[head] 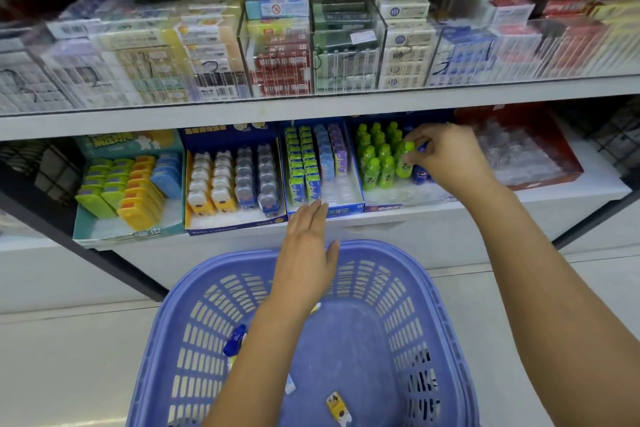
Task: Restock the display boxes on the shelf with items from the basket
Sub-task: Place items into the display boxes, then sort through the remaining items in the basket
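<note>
Basket (408,291); green bottle (404,163), label perhaps "2".

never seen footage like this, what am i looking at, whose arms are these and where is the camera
There is no machine here. These are a person's two bare arms, filmed by one wide camera worn on their head, looking forward and down. The right hand pinches a small green bottle in a display box full of such bottles, on the lower shelf. The left hand is flat and empty, above the far rim of the blue basket. A few small items lie in the basket, among them a yellow pack.
</note>
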`<action>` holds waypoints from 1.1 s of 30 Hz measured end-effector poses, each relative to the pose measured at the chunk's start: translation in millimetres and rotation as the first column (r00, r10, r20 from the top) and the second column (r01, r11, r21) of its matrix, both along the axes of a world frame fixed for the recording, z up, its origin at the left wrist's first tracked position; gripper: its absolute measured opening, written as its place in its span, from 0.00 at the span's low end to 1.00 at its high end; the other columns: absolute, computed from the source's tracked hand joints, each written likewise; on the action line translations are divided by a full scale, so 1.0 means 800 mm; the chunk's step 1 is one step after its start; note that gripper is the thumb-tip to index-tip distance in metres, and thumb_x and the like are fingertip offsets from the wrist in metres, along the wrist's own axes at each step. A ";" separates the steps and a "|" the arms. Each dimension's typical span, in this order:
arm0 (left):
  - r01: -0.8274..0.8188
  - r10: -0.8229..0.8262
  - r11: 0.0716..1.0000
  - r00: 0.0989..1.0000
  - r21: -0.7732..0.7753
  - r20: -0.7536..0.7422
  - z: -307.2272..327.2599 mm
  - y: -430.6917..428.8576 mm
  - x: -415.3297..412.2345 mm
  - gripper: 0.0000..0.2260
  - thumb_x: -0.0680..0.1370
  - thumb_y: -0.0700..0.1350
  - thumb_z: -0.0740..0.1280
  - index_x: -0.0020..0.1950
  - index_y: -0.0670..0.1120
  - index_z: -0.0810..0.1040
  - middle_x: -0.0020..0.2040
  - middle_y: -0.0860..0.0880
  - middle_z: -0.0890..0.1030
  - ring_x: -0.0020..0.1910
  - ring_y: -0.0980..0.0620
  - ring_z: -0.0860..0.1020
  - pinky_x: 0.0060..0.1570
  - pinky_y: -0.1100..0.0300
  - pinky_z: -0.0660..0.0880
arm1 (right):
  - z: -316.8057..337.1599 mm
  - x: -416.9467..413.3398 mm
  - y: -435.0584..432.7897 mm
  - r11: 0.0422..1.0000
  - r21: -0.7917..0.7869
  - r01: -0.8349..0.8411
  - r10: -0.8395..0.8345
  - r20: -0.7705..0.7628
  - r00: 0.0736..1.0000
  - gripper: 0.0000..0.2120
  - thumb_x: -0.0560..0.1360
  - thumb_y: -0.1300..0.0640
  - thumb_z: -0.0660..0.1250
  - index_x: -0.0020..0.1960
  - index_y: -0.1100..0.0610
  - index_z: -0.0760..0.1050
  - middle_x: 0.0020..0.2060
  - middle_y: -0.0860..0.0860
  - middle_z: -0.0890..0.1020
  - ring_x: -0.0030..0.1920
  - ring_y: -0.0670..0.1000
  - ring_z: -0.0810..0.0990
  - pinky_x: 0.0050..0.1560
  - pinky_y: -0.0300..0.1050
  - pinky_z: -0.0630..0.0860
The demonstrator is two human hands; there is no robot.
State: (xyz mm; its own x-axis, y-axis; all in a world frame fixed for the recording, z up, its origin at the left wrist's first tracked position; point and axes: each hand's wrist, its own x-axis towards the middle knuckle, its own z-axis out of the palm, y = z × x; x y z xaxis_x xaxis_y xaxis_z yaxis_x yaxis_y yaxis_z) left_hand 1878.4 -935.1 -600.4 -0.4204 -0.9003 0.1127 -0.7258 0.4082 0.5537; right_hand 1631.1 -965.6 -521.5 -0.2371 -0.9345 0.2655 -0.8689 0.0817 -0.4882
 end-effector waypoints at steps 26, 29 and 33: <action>0.065 -0.061 0.998 0.993 0.028 -0.104 0.000 -0.013 0.010 0.25 0.79 0.45 0.64 0.75 0.46 0.63 0.74 0.52 0.63 0.74 0.55 0.59 0.69 0.67 0.54 | 0.008 0.010 -0.025 0.896 0.429 0.112 -0.011 -0.232 0.973 0.18 0.71 0.59 0.72 0.60 0.57 0.78 0.58 0.57 0.80 0.59 0.58 0.77 0.59 0.51 0.75; -0.008 0.012 1.000 0.975 0.019 -0.222 0.006 -0.009 0.023 0.19 0.79 0.42 0.63 0.70 0.45 0.69 0.68 0.49 0.71 0.68 0.52 0.69 0.67 0.62 0.63 | 0.008 0.032 -0.010 0.967 0.224 0.118 -0.041 -0.322 0.946 0.14 0.71 0.58 0.71 0.56 0.58 0.79 0.56 0.59 0.78 0.56 0.61 0.76 0.53 0.50 0.75; -0.141 0.162 0.986 0.942 0.090 -0.296 -0.012 -0.002 0.050 0.12 0.78 0.41 0.64 0.61 0.44 0.76 0.54 0.49 0.79 0.50 0.53 0.77 0.51 0.65 0.72 | -0.020 0.106 0.024 0.976 0.180 -0.126 0.163 -0.209 0.964 0.07 0.70 0.51 0.71 0.43 0.53 0.77 0.43 0.54 0.81 0.46 0.56 0.78 0.41 0.44 0.68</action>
State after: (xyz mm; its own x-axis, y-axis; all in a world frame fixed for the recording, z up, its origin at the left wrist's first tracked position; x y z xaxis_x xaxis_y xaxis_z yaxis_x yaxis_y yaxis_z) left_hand 1918.5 -936.9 -609.8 -0.2341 -0.9604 0.1508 -0.5717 0.2615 0.7777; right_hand 1715.9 -946.6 -537.5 -0.0494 -0.9894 0.1366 -0.9619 0.0103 -0.2731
